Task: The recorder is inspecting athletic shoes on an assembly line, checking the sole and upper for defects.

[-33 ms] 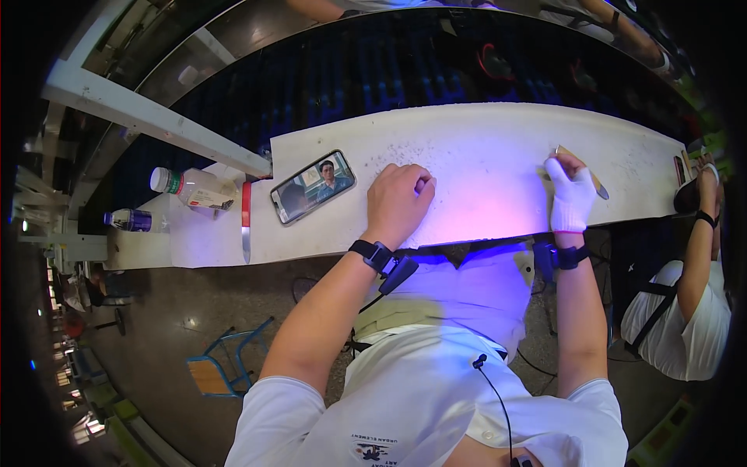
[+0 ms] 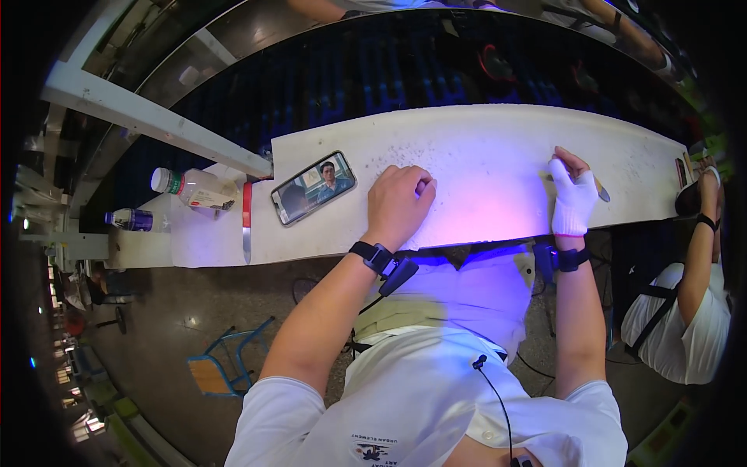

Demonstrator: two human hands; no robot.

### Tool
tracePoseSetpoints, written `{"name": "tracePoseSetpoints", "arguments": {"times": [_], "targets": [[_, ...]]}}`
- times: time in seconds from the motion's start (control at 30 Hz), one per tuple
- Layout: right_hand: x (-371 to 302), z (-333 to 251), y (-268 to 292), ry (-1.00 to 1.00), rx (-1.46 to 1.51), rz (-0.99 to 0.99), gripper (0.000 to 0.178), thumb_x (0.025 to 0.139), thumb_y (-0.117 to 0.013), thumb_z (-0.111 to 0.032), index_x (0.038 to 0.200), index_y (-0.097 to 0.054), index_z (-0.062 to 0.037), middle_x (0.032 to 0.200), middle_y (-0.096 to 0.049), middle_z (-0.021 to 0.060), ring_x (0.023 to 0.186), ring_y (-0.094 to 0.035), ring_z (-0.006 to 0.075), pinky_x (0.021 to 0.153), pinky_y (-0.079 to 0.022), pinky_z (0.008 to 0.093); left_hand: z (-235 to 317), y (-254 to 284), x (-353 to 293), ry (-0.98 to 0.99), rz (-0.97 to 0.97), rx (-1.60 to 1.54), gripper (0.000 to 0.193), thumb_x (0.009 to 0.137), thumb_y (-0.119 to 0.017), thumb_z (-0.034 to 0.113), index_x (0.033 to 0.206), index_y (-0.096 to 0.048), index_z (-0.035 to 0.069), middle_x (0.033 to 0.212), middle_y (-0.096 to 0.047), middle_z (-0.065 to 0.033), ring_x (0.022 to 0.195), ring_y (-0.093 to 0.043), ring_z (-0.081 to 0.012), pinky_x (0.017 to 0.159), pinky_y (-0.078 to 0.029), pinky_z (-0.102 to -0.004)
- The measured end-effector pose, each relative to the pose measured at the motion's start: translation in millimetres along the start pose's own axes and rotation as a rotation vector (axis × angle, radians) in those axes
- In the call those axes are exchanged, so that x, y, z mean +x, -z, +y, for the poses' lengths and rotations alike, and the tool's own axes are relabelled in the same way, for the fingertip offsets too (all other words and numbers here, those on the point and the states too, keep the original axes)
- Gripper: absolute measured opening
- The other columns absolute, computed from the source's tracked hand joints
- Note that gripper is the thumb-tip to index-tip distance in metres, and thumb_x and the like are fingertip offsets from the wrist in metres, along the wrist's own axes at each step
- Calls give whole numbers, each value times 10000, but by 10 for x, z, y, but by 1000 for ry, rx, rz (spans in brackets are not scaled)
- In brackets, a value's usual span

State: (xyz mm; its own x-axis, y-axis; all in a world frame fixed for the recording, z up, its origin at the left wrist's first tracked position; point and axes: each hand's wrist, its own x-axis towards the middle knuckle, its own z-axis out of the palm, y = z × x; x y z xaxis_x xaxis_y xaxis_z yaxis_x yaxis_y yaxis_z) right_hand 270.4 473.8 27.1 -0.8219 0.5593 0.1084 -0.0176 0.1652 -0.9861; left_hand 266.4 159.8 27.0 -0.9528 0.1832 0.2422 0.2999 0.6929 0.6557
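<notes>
Resting on the white worktop [image 2: 482,136], my bare left hand [image 2: 399,202] is closed with its fingers curled under; whatever they hold, if anything, is hidden. Dark specks lie just beyond it. Farther right, my right hand [image 2: 573,191] wears a white glove that leaves some fingertips bare. Its bent fingers close over a slim tan tool [image 2: 603,191], whose end sticks out on the right side; the hand covers most of it, so I cannot tell its exact kind. A violet light patch falls between the hands.
Left of my left hand lies a phone [image 2: 313,189] with its screen lit. Beyond it are a red-handled knife [image 2: 247,210], a clear bottle [image 2: 206,192] and a purple-labelled bottle [image 2: 132,220]. A white metal beam [image 2: 156,117] crosses the left. Another person [image 2: 673,311] works at the right.
The slim tool in my right hand has turned from a steep slant to a flatter one, and the fingers have shifted over it. My left hand has stayed put.
</notes>
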Motion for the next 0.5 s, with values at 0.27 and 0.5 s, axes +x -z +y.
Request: {"name": "tracePoseSetpoints", "arguments": {"times": [0.27,0.5], "targets": [[-83,126,25,126,-103,-71,244,973,-770,-149,1143,-743,24,1053,-758,91,976,-707,151,909,-565,303,15,-49,-14,-28,19,63,97,905,-767,194,877,-752,102,795,-709,-48,815,-642,-274,740,-520,-417],[54,-560,-296,537,-362,-253,232,875,-838,-146,1042,-725,-31,1056,-752,116,998,-724,254,879,-585,373,71,-3,-20,-31,26,29,94,898,-758,185,881,-753,92,812,-719,-60,827,-650,-294,755,-526,-431]]}}
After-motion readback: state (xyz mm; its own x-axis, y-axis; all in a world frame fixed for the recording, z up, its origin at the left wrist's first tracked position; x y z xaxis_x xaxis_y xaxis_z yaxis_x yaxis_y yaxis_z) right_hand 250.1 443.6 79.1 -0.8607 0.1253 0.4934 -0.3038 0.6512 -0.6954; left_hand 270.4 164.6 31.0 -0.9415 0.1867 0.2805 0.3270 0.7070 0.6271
